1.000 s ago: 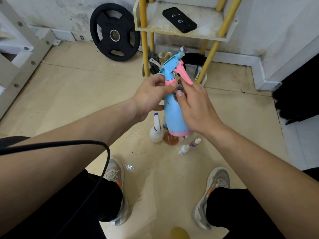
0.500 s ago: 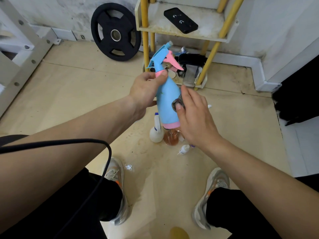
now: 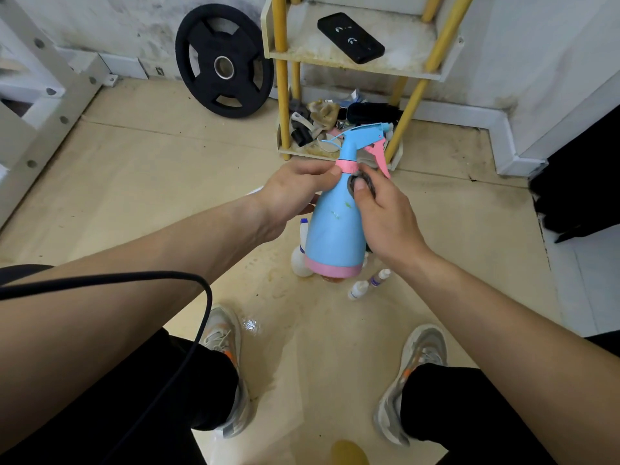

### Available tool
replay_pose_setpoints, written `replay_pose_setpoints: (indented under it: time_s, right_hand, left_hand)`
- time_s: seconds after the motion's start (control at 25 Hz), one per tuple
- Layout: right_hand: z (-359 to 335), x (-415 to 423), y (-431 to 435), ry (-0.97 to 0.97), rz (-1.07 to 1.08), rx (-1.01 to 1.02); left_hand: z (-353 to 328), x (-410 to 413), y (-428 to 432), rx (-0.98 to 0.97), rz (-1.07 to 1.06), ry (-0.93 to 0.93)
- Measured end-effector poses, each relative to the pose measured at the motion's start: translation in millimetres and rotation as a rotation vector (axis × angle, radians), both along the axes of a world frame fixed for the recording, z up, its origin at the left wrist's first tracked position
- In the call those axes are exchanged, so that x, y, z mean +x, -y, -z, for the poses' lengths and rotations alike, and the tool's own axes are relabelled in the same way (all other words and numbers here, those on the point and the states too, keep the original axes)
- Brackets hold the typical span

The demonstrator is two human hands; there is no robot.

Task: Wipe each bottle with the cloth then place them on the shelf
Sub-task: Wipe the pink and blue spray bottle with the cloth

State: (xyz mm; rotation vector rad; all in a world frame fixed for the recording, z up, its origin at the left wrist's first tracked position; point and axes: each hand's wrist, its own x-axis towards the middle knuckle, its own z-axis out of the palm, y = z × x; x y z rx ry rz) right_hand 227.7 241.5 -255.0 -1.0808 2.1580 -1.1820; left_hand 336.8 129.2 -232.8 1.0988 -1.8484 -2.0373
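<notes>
- A light-blue plastic spray bottle (image 3: 335, 229) is held in the air between both hands, over the floor in front of the person's feet. Its body is cone-shaped, with a pink band round the base, a pink collar at the neck, a blue spray head and a pink trigger. It stands nearly upright with the nozzle pointing right, and a few small green flecks mark its side.
- The left hand (image 3: 295, 193) grips the neck, fingers curled round it and the thumb tip against the pink collar.
- The right hand (image 3: 385, 219) pinches a dark grey cloth (image 3: 364, 182), the thumb pressing it onto the bottle's shoulder just under the collar and the fingers curled round the far side.
- On the floor just beyond and below the held bottle stand a white squeeze bottle with a blue tip (image 3: 298, 263) and two small white dropper bottles (image 3: 357, 290), close together.
- Farther on is a pale shelf with yellow posts (image 3: 285, 55). Its bottom tier (image 3: 302, 151) holds a jumble of rags, straps and dark objects too tangled to tell apart.
- The upper tier holds a flat black rectangular device (image 3: 350, 38) lying at an angle.
- A black weight plate (image 3: 224, 65) leans on the far wall, left of the shelf.
- Half a second ago the bottle leaned left with its nozzle pointing up, and the cloth sat lower, at mid-body. The bottle has since been righted and turned, and the cloth has moved up to the shoulder.
</notes>
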Motion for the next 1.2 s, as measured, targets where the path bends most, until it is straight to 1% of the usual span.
replay_pose_setpoints:
  time_s: [0.08,0.2,0.36,0.48,0.56,0.68,0.76,0.8,0.84,0.92,1.08,1.2]
  right_hand:
    - [-1.4,0.6,1.7,0.112,0.021,-0.011]
    - [1.3,0.5,2.6,0.195,0.043,-0.02]
    - [2.1,-1.2,3.5,0.219,0.038,0.04]
    - [1.2,-2.2,3.2,0.194,0.04,0.112]
    - [0.1,0.4,3.7,0.073,0.02,0.127]
    - [4.4,13.9,-1.0,-0.234,-0.071,0.096]
    - [12.4,30.9,-10.4,-0.471,-0.111,0.117]
    - [16.4,37.9,-15.2,-0.553,-0.128,0.13]
    - [17.7,41.1,-18.7,-0.56,-0.139,0.159]
    - [15.1,37.9,-19.8,-0.436,-0.144,0.169]
    - [8.7,17.6,-11.4,-0.259,-0.08,0.059]
    - [6.6,1.4,-8.2,-0.011,-0.039,0.025]
  left_hand:
    - [0.7,-0.1,-0.2,0.04,0.031,0.005]
    - [-1.8,0.8,1.6,0.081,0.069,0.018]
    - [-1.2,1.4,3.2,0.075,0.09,0.041]
    - [3.0,-0.5,-2.5,0.05,0.042,0.065]
    - [4.8,-3.7,-8.2,0.036,-0.036,0.038]
    - [6.5,-10.1,-6.3,0.012,-0.219,0.021]
    - [4.4,-11.3,1.4,0.006,-0.357,0.032]
    - [3.0,-11.1,5.0,0.01,-0.406,0.034]
    - [1.8,-10.8,7.1,0.026,-0.433,0.036]
    - [-2.1,-9.6,7.8,0.072,-0.423,0.039]
    - [-8.1,-7.2,6.5,0.103,-0.327,0.069]
    - [-9.2,-2.3,8.6,0.092,-0.275,0.078]
